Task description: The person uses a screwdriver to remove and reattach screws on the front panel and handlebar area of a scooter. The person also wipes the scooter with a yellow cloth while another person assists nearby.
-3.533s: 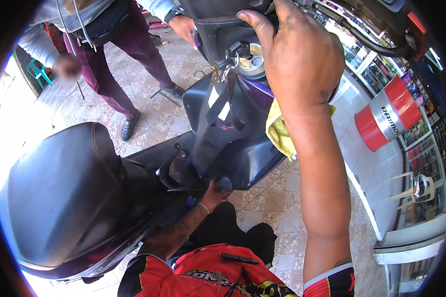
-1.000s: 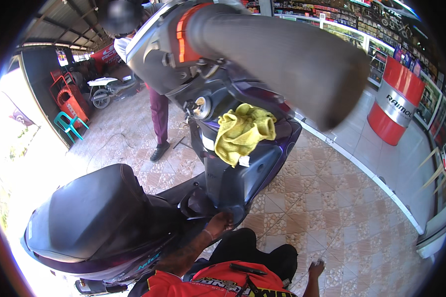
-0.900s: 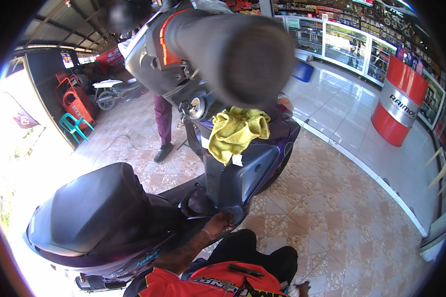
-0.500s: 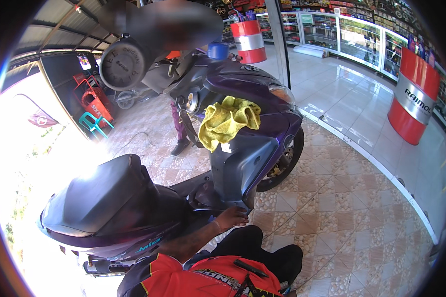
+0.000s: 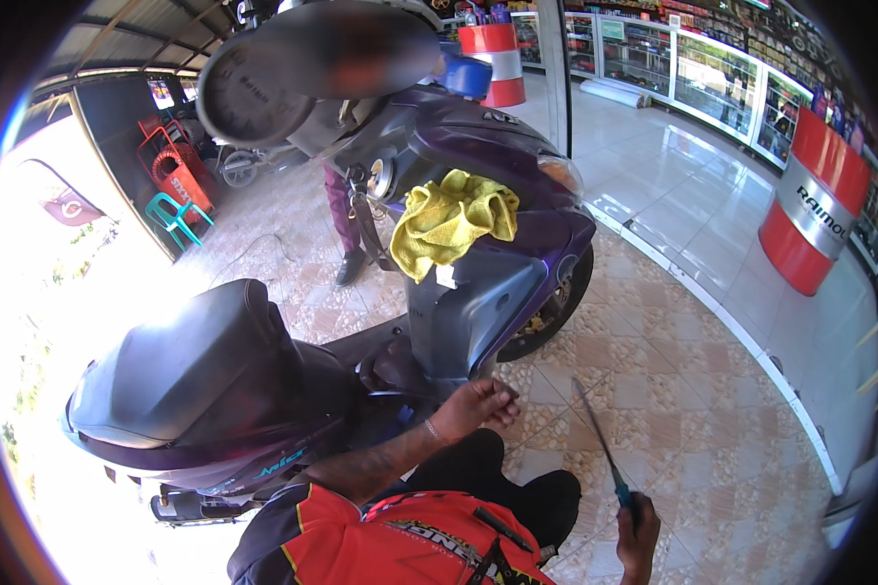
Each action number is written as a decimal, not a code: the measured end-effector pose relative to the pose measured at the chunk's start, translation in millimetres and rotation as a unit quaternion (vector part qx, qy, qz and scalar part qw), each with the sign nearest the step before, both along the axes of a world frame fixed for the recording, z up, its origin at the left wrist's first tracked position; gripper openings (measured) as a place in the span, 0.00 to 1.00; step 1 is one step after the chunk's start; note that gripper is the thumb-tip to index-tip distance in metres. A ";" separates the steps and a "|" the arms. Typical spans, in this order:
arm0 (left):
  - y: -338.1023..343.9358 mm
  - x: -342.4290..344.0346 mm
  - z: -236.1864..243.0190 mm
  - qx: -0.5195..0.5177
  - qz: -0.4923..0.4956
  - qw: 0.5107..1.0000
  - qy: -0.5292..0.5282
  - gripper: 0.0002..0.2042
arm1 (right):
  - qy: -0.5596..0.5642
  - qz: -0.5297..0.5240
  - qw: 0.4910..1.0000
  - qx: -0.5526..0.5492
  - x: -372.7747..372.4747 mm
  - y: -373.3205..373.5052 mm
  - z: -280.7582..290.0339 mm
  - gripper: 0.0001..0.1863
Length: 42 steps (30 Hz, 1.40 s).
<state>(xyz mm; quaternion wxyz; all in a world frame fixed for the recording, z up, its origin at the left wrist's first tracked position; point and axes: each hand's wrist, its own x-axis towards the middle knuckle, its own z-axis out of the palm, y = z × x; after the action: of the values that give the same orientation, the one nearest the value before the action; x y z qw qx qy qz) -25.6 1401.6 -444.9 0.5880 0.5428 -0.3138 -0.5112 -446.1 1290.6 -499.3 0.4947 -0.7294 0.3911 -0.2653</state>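
Screwdriver [image 5: 618, 481] is gripped in the right hand [image 5: 638, 534]; left hand [image 5: 472, 409] hangs half-curled near the scooter [image 5: 458, 317], its contents unclear.

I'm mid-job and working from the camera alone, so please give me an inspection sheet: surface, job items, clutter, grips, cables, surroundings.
Surface: tan-and-white tiled floor.
Job items: purple-and-black motor scooter; teal-handled screwdriver.
Clutter: yellow cloth draped over the scooter's front.
Left grip: fingers curled, near the scooter's lower front; whether it holds anything is unclear.
Right grip: closed round the screwdriver's handle, shaft pointing forward.
Cables: thin dark line on the floor beyond the scooter; cable or hose, cannot tell.
Surroundings: another person's purple-trousered leg beyond the scooter; red-and-silver drum, glass display cases, teal plastic chair.
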 end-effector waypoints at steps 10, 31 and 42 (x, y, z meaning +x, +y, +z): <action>7.5 -0.1 152.5 -0.341 0.156 0.918 0.129 0.11 | -0.132 0.106 0.976 -0.139 141.2 21.8 138.1 0.18; 8.5 4.3 154.9 -0.348 0.128 0.900 0.230 0.10 | -0.167 0.074 0.981 -0.068 134.4 33.9 104.0 0.23; 10.2 3.2 137.8 -0.297 0.135 0.921 0.214 0.09 | -0.280 0.012 0.958 0.051 121.9 35.6 94.1 0.27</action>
<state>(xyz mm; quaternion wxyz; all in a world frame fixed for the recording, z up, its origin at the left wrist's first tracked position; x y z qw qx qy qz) -22.5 1411.9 -307.1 0.8387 0.2583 -0.2416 -0.4141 -324.2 1326.2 -405.2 0.6238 -0.6043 0.2410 -0.4331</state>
